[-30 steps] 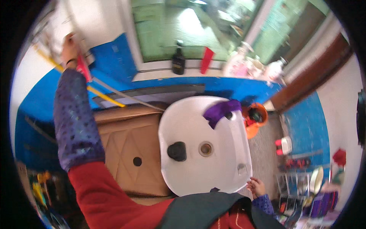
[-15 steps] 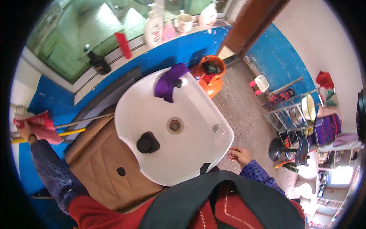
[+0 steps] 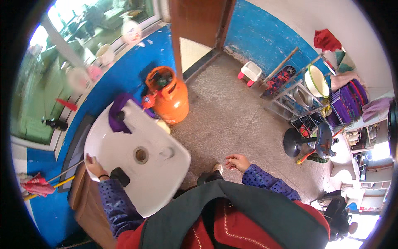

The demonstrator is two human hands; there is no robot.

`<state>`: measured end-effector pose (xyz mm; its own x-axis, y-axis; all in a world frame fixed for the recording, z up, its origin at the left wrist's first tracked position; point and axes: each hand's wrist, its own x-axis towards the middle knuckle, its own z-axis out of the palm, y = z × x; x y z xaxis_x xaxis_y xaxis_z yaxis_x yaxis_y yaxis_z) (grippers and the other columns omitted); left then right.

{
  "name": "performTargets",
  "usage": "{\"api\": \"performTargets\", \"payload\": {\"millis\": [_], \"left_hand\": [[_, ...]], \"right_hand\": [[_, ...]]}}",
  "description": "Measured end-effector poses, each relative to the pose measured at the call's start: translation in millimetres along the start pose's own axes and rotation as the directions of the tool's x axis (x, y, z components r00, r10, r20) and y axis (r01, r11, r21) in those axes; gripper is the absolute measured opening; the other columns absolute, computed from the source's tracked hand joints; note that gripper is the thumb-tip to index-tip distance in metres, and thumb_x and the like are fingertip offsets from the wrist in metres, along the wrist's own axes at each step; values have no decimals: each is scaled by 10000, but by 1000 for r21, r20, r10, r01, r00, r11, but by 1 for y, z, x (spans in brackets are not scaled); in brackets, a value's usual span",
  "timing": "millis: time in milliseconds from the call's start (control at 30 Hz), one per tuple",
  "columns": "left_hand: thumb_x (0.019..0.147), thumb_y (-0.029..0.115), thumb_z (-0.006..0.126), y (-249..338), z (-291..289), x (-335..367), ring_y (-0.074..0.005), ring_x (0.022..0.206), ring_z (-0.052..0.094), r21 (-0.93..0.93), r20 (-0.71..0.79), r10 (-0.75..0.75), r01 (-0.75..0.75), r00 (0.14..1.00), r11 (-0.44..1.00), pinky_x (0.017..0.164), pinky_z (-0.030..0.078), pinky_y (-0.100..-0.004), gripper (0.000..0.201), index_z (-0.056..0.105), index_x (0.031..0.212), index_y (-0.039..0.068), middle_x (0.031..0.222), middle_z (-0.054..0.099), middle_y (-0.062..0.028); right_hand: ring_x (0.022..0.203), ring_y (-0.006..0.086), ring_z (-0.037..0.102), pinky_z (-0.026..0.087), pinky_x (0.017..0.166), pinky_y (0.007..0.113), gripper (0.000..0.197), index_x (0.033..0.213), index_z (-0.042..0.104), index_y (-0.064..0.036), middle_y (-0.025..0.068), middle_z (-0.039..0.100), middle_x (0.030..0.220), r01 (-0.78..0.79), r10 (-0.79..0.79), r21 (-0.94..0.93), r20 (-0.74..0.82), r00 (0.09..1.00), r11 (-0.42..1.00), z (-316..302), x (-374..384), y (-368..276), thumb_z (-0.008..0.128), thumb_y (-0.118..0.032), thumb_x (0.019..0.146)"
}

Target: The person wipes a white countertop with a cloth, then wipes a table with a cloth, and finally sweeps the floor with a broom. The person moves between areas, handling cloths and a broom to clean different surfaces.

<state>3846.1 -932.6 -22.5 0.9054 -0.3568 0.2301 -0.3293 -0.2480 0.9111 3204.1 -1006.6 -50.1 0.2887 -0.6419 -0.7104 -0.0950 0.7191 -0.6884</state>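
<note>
A white wash basin [image 3: 137,182] stands at my left, with a round drain [image 3: 141,155] in its floor. Over its left rim is my left hand [image 3: 95,166], empty, with its fingers loosely apart. A black neck rest [image 3: 120,177] sits in the basin close to that wrist. The purple cloth [image 3: 117,118] drapes over the far end. A red-pink cloth [image 3: 38,184] hangs at the far left, away from my hand. My right hand [image 3: 237,162] hovers above the floor right of the basin, holding nothing, its fingers slightly bent and apart.
An orange gas cylinder [image 3: 172,101] stands behind the basin. Bottles and a cup [image 3: 105,54] line the windowsill. Along the right are a white tub [image 3: 251,71], a metal rack [image 3: 296,101], purple towels [image 3: 347,101] and a black stool [image 3: 294,142]. A brown padded seat [image 3: 89,207] lies left of the basin.
My left hand has let go of the red-pink cloth, which now hangs at the left, and has come to the basin. The view has turned right, showing more floor and the doorway.
</note>
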Motion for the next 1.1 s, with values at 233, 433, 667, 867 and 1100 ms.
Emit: {"api": "performTargets", "payload": {"millis": [233, 433, 667, 867, 1100], "left_hand": [[825, 111, 544, 199, 307, -293, -187, 1041, 494, -419, 792, -19, 566, 610, 711, 876, 406, -314, 383, 469, 1194, 37, 1140, 523, -82], [803, 59, 540, 333, 381, -414, -179, 1081, 473, -43, 981, -128, 799, 148, 600, 927, 360, -322, 389, 468, 1185, 38, 1162, 500, -77], [794, 47, 533, 343, 446, -456, -182, 1023, 512, 58, 982, -175, 788, 65, 614, 892, 384, -313, 360, 499, 1153, 39, 1094, 549, -75], [824, 95, 530, 337, 489, -459, -194, 899, 564, 153, 966, 44, 698, -256, 700, 775, 456, -303, 282, 508, 1094, 16, 1006, 578, -85], [860, 242, 538, 382, 479, -421, -323, 752, 576, -769, 638, 628, -322, -445, 553, 683, 467, -364, 183, 548, 937, 76, 861, 590, -111]], "right_hand": [[673, 128, 599, 495, 622, 258, 184, 1014, 562, 5, 89, 633, 835, 528, -551, -171, -143, 822, 832, -60, -2, -95, 530, -65, 846], [735, 133, 587, 472, 663, 263, 191, 953, 583, -46, 57, 596, 814, 726, -878, -510, -146, 455, 461, -54, -36, -173, 637, -45, 770], [651, 230, 583, 459, 567, 315, 157, 831, 552, -68, 77, 560, 726, 561, -928, -763, -133, 349, 321, -91, -20, -190, 661, -67, 718], [599, 276, 578, 455, 510, 390, 187, 768, 510, -99, 84, 548, 708, 315, -939, -907, -189, 287, 279, -152, 28, -222, 660, -149, 669], [560, 241, 580, 462, 511, 343, 110, 742, 562, -65, 100, 580, 641, 245, -680, -641, -630, 374, 728, -221, 54, -248, 623, -137, 687]]}}
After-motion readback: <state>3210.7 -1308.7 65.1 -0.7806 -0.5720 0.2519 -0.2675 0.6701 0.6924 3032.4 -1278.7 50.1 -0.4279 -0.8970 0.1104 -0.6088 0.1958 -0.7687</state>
